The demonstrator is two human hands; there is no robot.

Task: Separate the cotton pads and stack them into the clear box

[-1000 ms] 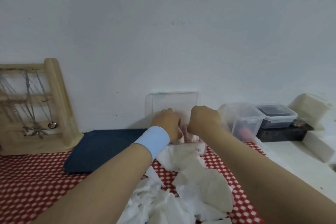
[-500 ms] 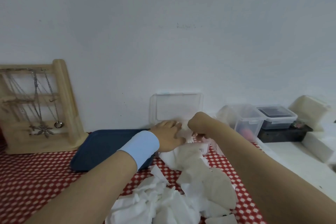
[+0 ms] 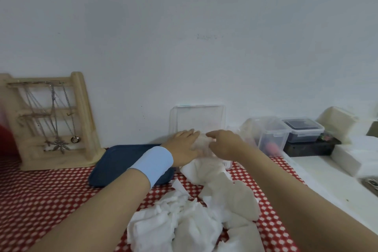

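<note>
Clear box (image 3: 226, 163) at the back of the desk (image 3: 51, 200), lid (image 3: 197, 119) raised against the wall, inside hidden behind the hands. Over it, one cotton pad (image 3: 201, 143): left hand (image 3: 184, 148) flat, fingers straight on the pad; right hand (image 3: 225, 145) curled, pinching the opposite edge. Loose pads (image 3: 204, 217) heaped nearer. To the right, lidded tub (image 3: 270, 135) (something red inside) and dark-filled tub (image 3: 302, 132).

Left hand (image 3: 183, 147): fingers straight, touching cotton pad (image 3: 201, 143)
Right hand (image 3: 224, 145): pinches same pad, just before clear box (image 3: 197, 117)
Loose pads (image 3: 194, 223): heaped near, on red dotted cloth (image 3: 51, 196)
</note>
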